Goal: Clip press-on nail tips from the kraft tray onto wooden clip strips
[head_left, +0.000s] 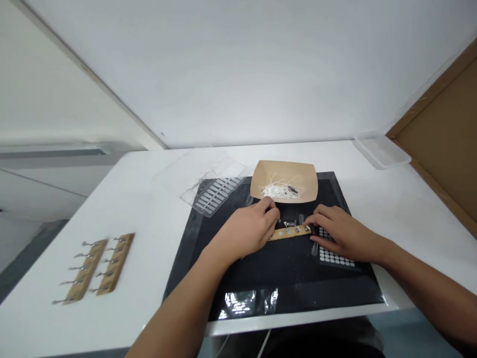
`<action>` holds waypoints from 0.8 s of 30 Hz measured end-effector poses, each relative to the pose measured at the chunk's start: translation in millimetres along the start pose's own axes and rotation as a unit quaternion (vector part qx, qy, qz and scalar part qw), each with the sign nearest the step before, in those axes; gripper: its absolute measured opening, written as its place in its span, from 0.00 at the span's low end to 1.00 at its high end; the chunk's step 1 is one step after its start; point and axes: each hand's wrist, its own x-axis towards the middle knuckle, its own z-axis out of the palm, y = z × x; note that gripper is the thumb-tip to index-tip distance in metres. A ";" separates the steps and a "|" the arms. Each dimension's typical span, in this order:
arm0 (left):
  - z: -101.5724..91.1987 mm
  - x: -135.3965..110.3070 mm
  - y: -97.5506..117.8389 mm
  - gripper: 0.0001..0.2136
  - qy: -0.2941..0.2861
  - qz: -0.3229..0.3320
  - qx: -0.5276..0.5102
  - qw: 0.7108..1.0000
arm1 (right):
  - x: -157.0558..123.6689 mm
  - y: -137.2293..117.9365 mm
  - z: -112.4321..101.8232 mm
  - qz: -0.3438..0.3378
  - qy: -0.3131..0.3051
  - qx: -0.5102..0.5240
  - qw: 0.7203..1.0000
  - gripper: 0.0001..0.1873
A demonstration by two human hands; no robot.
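Observation:
A narrow wooden strip (285,233) with small metal pieces on it lies on the black mat between my hands. My left hand (253,226) is closed in a pinch at the strip's left end; what its fingertips hold is hidden. My right hand (341,233) has its fingers and thumb around the strip's right end. Beneath that hand lies a black sheet with rows of white dots (335,257), partly covered. Beside its thumb is a small clear nail tip (315,248). Shiny metal clips (288,224) lie just behind the strip.
Behind my hands, a brown paper tray (285,171) holds white scraps and thin sticks. A clear plastic case with pale nail-shaped pieces (216,194) lies back left. Two wooden strips with metal stems (115,263) rest at left. A clear shallow box (385,151) stands back right.

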 end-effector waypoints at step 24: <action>-0.8 -0.8 8.3 0.14 -0.017 0.032 -0.017 0.999 | -2.0 2.0 -1.3 0.012 -0.021 -0.001 1.000 0.16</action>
